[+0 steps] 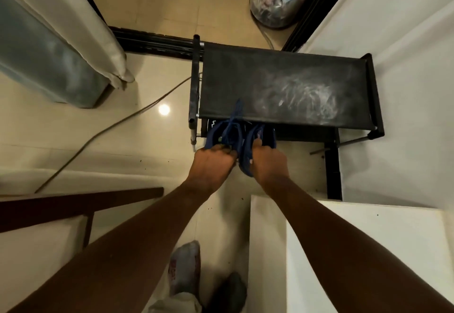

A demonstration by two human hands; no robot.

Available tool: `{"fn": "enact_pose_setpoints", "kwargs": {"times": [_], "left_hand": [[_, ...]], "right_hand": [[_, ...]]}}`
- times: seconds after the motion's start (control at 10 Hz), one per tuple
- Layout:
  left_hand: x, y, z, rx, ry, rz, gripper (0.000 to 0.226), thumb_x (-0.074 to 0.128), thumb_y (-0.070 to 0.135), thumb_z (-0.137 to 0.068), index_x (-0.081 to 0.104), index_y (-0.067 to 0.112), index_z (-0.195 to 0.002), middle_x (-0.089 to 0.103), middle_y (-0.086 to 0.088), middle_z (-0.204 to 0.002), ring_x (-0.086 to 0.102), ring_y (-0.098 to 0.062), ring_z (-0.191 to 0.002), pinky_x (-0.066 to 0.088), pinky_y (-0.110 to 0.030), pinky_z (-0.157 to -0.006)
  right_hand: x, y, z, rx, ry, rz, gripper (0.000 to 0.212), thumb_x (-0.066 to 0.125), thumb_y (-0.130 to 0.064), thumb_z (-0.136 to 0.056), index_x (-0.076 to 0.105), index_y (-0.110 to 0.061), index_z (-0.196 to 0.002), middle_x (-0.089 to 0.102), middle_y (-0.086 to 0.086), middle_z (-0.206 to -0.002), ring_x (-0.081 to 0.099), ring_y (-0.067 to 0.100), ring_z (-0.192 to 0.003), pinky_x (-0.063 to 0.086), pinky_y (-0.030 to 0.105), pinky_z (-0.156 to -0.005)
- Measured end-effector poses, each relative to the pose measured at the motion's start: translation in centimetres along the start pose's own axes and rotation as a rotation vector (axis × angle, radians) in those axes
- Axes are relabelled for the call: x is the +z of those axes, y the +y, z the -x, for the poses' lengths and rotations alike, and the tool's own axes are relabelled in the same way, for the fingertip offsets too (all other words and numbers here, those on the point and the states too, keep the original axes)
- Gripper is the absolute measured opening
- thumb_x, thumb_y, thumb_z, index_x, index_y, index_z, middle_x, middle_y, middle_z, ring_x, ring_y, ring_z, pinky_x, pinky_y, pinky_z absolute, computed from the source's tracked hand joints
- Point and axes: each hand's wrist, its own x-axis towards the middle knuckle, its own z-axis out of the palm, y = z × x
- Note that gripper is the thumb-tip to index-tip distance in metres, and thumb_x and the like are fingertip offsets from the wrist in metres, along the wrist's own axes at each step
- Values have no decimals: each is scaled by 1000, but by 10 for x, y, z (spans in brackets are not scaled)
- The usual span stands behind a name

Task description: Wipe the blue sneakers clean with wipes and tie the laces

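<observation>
My left hand clamps the left sneaker, my right hand the right sneaker; loose laces lie, I think, over the rack edge; they may snag, tugging a shoe free.

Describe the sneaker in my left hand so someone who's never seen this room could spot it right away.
Look for the black rack with a dusty top by the white wall. At its front left corner two blue sneakers are held. Yours is the left sneaker, in the left hand; unlike the right sneaker, its laces rise over the rack's edge.
</observation>
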Motion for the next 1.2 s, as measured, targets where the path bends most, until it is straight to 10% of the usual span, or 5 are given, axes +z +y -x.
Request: {"fn": "enact_pose_setpoints", "kwargs": {"times": [1.0, 1.1, 1.2], "left_hand": [[68, -20, -77, -184, -46, 45, 19, 64, 39, -95, 69, 22, -101, 69, -2, -83, 67, -25, -73, 48, -32, -66], [58, -19, -71, -272, -51, 174, 28, 68, 41, -92, 69, 21, -112, 73, -1, -101, 69, -24, -89, 49, -33, -75], [30, -5, -72, -665, 96, 784, 19, 71, 25, -90, 73, 13, -105, 73, 3, -92, 64, -12, -83, 44, -20, -70]], "right_hand": [[53, 40, -96, -119, 177, -118, 37, 63, -17, -92, 51, -11, -127, 65, 14, -109, 65, 32, -100, 51, 38, -75], [57, 44, -88, -35, 200, -342, 45, 75, -21, -83, 59, -12, -124, 64, 7, -116, 60, 25, -108, 54, 39, -88], [35, 46, -77, 332, 284, -1261, 42, 85, -23, -75, 69, -3, -108, 70, -1, -98, 66, 13, -90, 55, 33, -87]]}}
